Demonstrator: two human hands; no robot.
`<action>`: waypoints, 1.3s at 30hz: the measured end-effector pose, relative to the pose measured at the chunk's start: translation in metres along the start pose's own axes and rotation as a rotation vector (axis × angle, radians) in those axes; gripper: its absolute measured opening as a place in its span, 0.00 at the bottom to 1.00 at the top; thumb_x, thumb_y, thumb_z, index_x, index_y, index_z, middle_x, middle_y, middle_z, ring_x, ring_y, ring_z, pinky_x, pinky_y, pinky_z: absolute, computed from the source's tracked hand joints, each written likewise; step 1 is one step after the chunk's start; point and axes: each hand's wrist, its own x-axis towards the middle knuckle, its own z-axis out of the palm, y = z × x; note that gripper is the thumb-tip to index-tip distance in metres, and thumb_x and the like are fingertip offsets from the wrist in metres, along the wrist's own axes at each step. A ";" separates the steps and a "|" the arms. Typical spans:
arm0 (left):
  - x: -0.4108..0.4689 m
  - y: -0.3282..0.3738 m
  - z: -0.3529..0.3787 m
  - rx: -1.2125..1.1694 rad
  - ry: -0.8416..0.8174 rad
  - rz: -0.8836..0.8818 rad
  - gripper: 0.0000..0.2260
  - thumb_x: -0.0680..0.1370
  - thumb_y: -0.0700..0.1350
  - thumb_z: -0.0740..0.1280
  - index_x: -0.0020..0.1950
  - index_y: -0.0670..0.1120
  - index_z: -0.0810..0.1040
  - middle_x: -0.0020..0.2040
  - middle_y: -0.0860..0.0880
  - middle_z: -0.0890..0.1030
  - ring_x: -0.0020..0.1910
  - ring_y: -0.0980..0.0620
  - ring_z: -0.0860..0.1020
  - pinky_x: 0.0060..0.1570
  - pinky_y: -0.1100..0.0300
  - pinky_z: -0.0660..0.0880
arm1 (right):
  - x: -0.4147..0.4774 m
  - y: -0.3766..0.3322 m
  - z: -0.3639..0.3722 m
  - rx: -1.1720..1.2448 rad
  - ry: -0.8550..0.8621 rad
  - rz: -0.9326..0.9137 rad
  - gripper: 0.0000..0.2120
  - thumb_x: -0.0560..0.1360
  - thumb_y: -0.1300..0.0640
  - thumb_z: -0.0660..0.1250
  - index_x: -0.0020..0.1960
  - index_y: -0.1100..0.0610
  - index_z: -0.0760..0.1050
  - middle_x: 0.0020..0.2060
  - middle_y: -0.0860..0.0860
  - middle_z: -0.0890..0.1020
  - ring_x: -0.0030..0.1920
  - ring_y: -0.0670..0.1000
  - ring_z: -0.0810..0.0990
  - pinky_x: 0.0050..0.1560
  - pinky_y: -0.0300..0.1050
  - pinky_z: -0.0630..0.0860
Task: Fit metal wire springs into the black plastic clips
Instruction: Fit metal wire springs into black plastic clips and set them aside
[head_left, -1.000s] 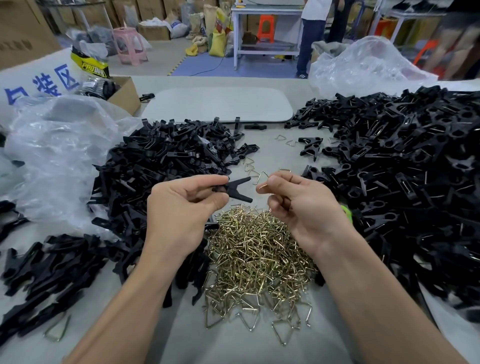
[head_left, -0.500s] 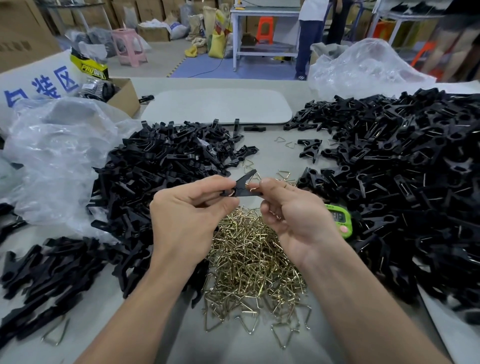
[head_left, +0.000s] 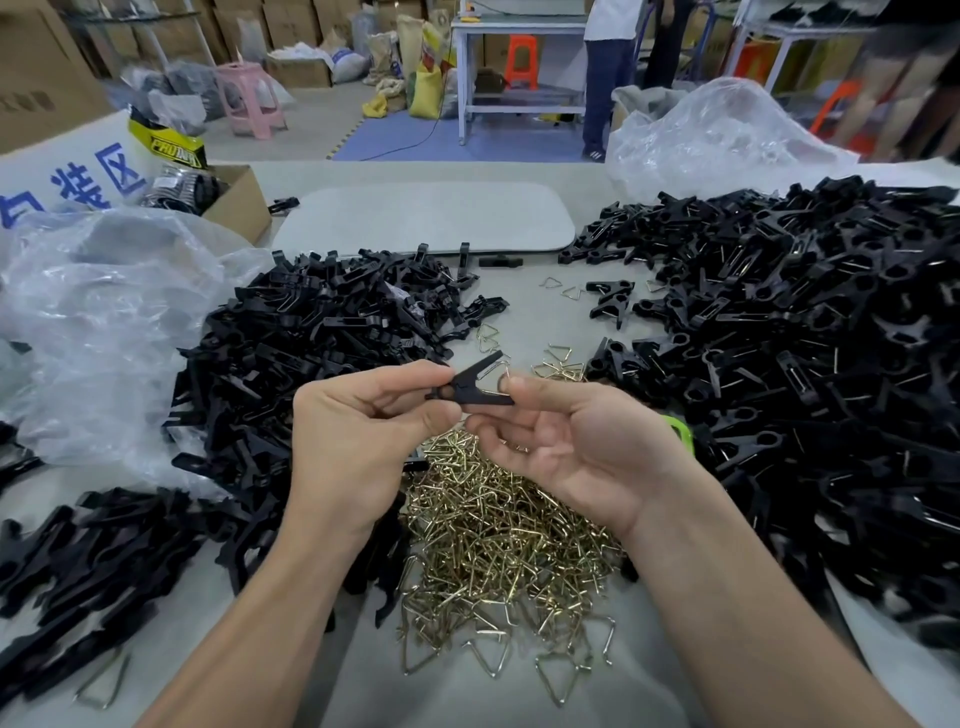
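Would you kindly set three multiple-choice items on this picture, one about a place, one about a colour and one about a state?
1. Where does the heap of wire springs lie?
A) in a metal bucket
B) on the table, under the left hand and right hand
C) on a shelf

2. What colour is the stool at far left?
A) pink
B) green
C) black

3. How is the clip in the middle held?
A) lying flat on the table
B) pinched between both hands
C) clamped in a vice

Answers:
1 B: the brass-coloured heap spreads on the grey table beneath both hands.
2 A: its seat and legs are pink.
3 B: fingertips of both hands pinch its ends, above the springs.
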 end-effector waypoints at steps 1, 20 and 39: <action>0.000 0.001 0.000 0.003 0.000 0.011 0.15 0.62 0.36 0.79 0.44 0.52 0.90 0.40 0.49 0.88 0.39 0.56 0.87 0.42 0.67 0.81 | 0.000 0.000 0.000 0.022 -0.003 0.011 0.21 0.73 0.62 0.66 0.64 0.68 0.76 0.55 0.63 0.86 0.49 0.56 0.86 0.51 0.47 0.82; -0.002 0.006 -0.008 -0.054 -0.155 -0.004 0.14 0.63 0.46 0.80 0.47 0.53 0.90 0.48 0.49 0.89 0.58 0.53 0.85 0.54 0.65 0.80 | -0.006 -0.004 -0.002 -0.086 -0.389 0.067 0.30 0.73 0.62 0.71 0.72 0.67 0.69 0.60 0.64 0.81 0.59 0.63 0.83 0.61 0.60 0.81; -0.001 0.005 -0.003 -0.187 -0.210 0.001 0.12 0.66 0.48 0.80 0.48 0.50 0.90 0.50 0.47 0.89 0.62 0.52 0.83 0.61 0.63 0.77 | -0.001 0.007 0.000 0.013 -0.512 -0.021 0.34 0.69 0.58 0.80 0.72 0.62 0.73 0.60 0.64 0.80 0.61 0.63 0.80 0.62 0.56 0.80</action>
